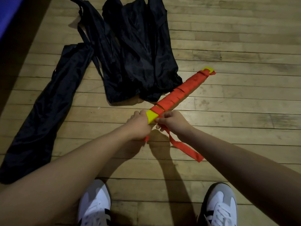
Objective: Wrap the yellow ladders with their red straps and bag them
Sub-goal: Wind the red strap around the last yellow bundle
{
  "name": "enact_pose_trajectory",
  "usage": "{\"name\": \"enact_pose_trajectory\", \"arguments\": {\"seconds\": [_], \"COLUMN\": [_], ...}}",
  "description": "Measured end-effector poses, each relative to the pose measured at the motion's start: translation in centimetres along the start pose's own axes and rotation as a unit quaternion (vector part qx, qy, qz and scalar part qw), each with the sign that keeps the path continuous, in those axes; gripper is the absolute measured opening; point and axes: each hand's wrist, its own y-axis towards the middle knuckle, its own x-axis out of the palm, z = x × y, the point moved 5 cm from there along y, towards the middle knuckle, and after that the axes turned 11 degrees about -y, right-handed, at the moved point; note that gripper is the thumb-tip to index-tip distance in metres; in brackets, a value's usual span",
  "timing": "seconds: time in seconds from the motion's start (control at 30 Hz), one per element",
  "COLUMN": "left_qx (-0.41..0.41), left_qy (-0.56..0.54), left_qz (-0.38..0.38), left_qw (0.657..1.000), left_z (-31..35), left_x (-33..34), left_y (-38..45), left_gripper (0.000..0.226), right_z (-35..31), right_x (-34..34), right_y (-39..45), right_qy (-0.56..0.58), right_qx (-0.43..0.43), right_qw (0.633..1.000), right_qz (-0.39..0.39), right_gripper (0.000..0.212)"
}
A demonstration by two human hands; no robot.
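A bundle of yellow ladder rungs (152, 117) lies slanted above the wooden floor, most of its length wound in red strap (179, 92); bare yellow shows at both ends. My left hand (138, 123) grips the near yellow end. My right hand (172, 121) pinches the red strap right beside that end, and the loose tail of the strap (185, 147) hangs down to the floor. A short red strap end (147, 138) pokes out below my left wrist. Black bags (136, 51) lie flat beyond the bundle.
A long narrow black bag (47, 111) lies on the floor at the left. Another black bag with straps (92, 31) lies at the top. My two white shoes (96, 204) stand at the bottom edge. A dark band and blue surface (8, 12) border the floor at the far left.
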Motion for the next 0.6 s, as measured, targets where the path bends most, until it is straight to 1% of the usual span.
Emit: {"name": "enact_pose_trajectory", "arguments": {"seconds": [0.07,0.13,0.2,0.27,0.4,0.47,0.53,0.6], "left_qx": [0.052,0.095,0.115,0.112,0.095,0.094,0.097,0.087], "left_qy": [0.066,0.155,0.220,0.264,0.310,0.321,0.302,0.261], "left_qz": [0.041,0.095,0.128,0.154,0.151,0.146,0.143,0.117], "left_qw": [0.996,0.979,0.960,0.946,0.934,0.931,0.937,0.954], "left_z": [0.5,1.1,1.5,1.6,1.5,1.4,1.2,0.6], "left_x": [-0.8,-1.6,-1.7,-1.5,-1.1,-1.0,-1.2,-1.3], "left_y": [-0.2,-0.5,-0.6,-0.6,-0.7,-0.8,-0.9,-0.8], "left_gripper": [0.055,0.056,0.052,0.049,0.053,0.051,0.046,0.051], "right_z": [0.3,0.5,0.5,0.3,-0.1,-0.3,-0.3,-0.3], "right_x": [-0.3,-0.6,-0.8,-0.7,-0.3,-0.1,-0.1,-0.3], "right_y": [0.0,-0.2,-0.3,-0.4,-0.5,-0.5,-0.4,-0.3], "right_qy": [0.009,0.015,0.019,0.016,0.016,0.025,0.038,0.035], "right_qx": [0.007,0.011,0.013,0.014,0.005,0.000,-0.004,-0.007], "right_qw": [1.000,1.000,1.000,1.000,1.000,1.000,0.999,0.999], "right_qz": [0.003,0.007,0.006,0.004,-0.006,-0.010,-0.008,-0.001], "right_gripper": [0.010,0.012,0.012,0.012,0.015,0.014,0.010,0.011]}}
